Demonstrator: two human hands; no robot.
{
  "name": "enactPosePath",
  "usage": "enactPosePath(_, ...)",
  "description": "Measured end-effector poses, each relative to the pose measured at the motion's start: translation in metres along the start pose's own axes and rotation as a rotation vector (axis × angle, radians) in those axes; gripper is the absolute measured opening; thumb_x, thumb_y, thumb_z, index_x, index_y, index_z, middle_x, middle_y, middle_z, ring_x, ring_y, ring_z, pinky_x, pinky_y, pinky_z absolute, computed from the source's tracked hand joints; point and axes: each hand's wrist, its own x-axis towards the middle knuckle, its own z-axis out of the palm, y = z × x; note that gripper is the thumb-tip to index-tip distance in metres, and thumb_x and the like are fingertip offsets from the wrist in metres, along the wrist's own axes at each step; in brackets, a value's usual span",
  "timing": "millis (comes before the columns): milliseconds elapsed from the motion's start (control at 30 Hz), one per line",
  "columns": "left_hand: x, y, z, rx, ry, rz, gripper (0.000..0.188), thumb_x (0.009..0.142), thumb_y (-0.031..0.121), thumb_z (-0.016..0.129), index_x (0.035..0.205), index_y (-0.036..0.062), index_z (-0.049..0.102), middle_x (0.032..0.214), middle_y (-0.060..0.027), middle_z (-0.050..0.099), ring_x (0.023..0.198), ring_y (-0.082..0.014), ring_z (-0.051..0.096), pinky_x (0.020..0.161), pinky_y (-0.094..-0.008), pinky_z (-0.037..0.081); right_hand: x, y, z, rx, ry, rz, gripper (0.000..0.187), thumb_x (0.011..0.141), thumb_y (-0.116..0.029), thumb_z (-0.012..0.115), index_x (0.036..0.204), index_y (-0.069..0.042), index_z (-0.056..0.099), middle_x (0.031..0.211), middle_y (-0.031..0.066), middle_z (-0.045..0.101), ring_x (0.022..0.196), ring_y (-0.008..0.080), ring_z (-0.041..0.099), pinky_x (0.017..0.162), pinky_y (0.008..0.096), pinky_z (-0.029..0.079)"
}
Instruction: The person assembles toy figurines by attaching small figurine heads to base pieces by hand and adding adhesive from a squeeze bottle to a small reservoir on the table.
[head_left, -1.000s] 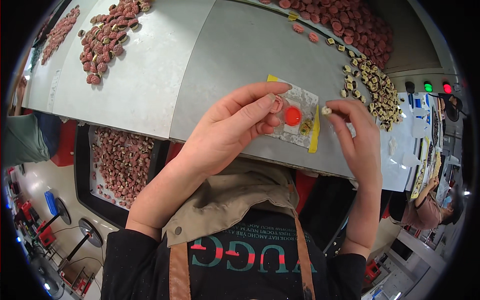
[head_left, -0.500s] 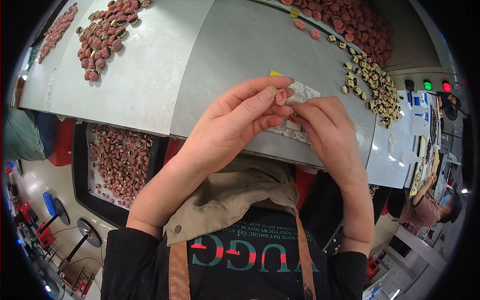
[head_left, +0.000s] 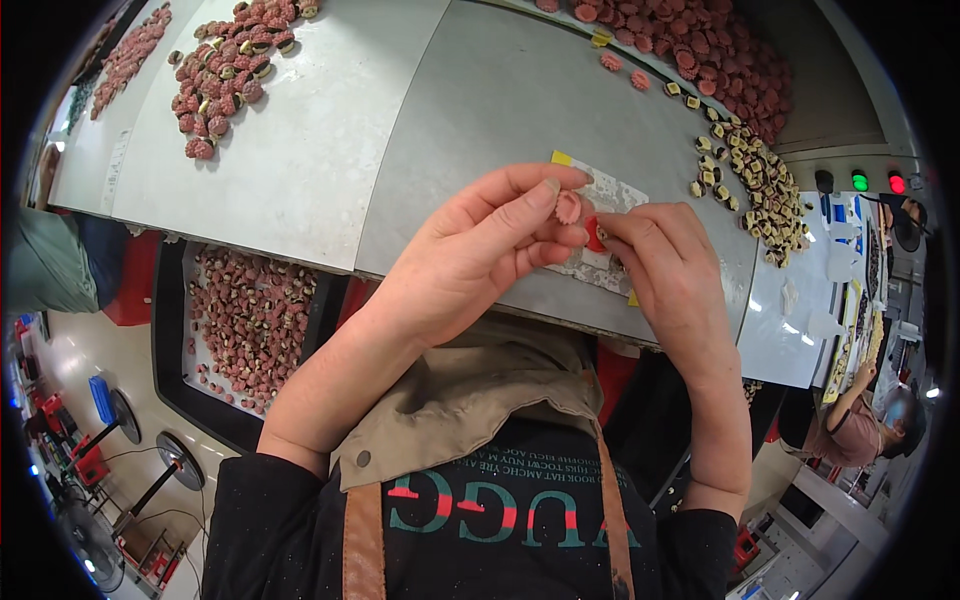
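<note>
A small pink scalloped cup-shaped piece (head_left: 568,207) sits between the thumb and fingers of my left hand (head_left: 480,228), its hollow side showing. Close beside it, the thumb and forefinger of my right hand (head_left: 662,250) are pinched together. Something tiny may be at those fingertips, but I cannot make it out. Both hands are above a pale speckled board (head_left: 625,195) with yellow tape at its corners and a red patch. The board lies on the grey worktop (head_left: 450,120).
A heap of pink scalloped pieces (head_left: 700,60) lies at the far right. Nearer are cream-and-black pieces (head_left: 765,175). Joined pink pieces form a pile (head_left: 215,90) at far left. A black tray (head_left: 170,340) of them sits below the table edge. A co-worker (head_left: 850,425) is at right.
My hands have drawn slightly apart, so the pink piece shows more fully and the red patch appears between them. The whole view has shifted a little to the right.
</note>
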Motion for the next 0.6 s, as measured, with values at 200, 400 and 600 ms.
enactPosePath(200, -0.001, 0.0, 0.001, 0.044, 0.015, -0.006, 0.035, 0.101, 0.019, 0.051, 0.131, 0.0013, 0.051, 0.112, -0.0068, 0.064, 0.097, -0.0117, 0.061, 0.087, -0.0253, 0.05, -0.001, -0.003, 0.002, 0.378, 0.06, 0.311, 0.017, 0.083, 0.0, 0.065, 0.1, -0.002, 0.064, 0.091, 0.009, 0.06, 0.081, 0.0241, 0.059, 0.073, 0.0316, 0.049)
enactPosePath(400, -0.003, 0.002, 0.011, 0.108, 0.064, -0.015, 0.033, 0.1, 0.018, 0.054, 0.129, 0.0023, 0.053, 0.115, -0.0074, 0.063, 0.104, -0.0148, 0.063, 0.091, -0.0279, 0.051, -0.002, -0.017, 0.0, 0.699, 0.214, 0.295, 0.016, 0.092, -0.004, 0.061, 0.107, 0.0, 0.061, 0.1, 0.008, 0.058, 0.088, 0.017, 0.056, 0.079, 0.027, 0.046)
enactPosePath(600, -0.001, -0.005, 0.01, 0.176, 0.077, 0.004, 0.028, 0.099, 0.017, 0.056, 0.122, 0.0014, 0.057, 0.115, -0.0067, 0.063, 0.103, -0.0146, 0.063, 0.091, -0.0282, 0.051, 0.0, -0.023, 0.018, 0.361, 0.329, 0.065, 0.02, 0.09, -0.004, 0.064, 0.108, 0.0, 0.06, 0.099, 0.0088, 0.059, 0.087, 0.0178, 0.057, 0.079, 0.026, 0.047)
